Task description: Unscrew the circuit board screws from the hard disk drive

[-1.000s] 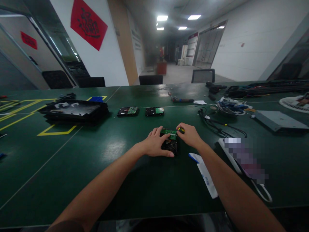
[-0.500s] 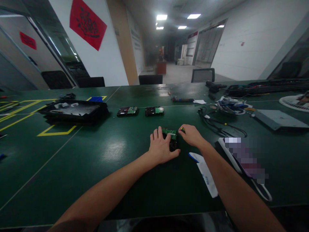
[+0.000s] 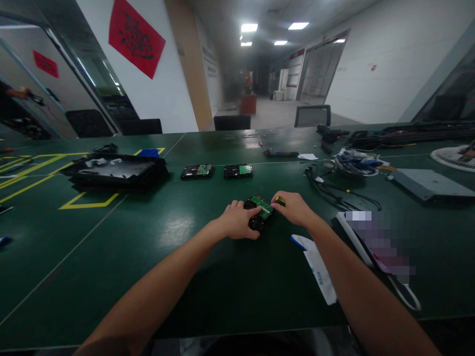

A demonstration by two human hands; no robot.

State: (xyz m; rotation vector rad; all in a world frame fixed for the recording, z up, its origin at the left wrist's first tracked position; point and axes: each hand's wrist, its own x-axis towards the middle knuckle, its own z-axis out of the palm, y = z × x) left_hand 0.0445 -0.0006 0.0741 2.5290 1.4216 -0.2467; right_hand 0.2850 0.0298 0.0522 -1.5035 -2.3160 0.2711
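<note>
A hard drive (image 3: 264, 209) lies on the green table, turned at an angle, its green circuit board facing up. My left hand (image 3: 240, 220) is closed on its left side, with a finger across the board and the thumb at the near edge. In my right hand (image 3: 294, 207) is a screwdriver with a yellow and black handle (image 3: 281, 201), close to the drive's right edge; its tip cannot be made out. Farther back lie two more hard drives, one on the left (image 3: 198, 171) and one on the right (image 3: 238, 171), boards up.
A black tray-like casing (image 3: 118, 170) stands at the left. To the right are black cables (image 3: 326, 190), a phone (image 3: 378, 244), a white and blue packet (image 3: 317, 272), a grey metal box (image 3: 432, 183) and a bowl of wires (image 3: 358, 162). A person (image 3: 18, 106) is at the far left.
The hard drive has turned on the table, and my left hand has shifted left, from over it to its side. A person has come into view at the far left.
</note>
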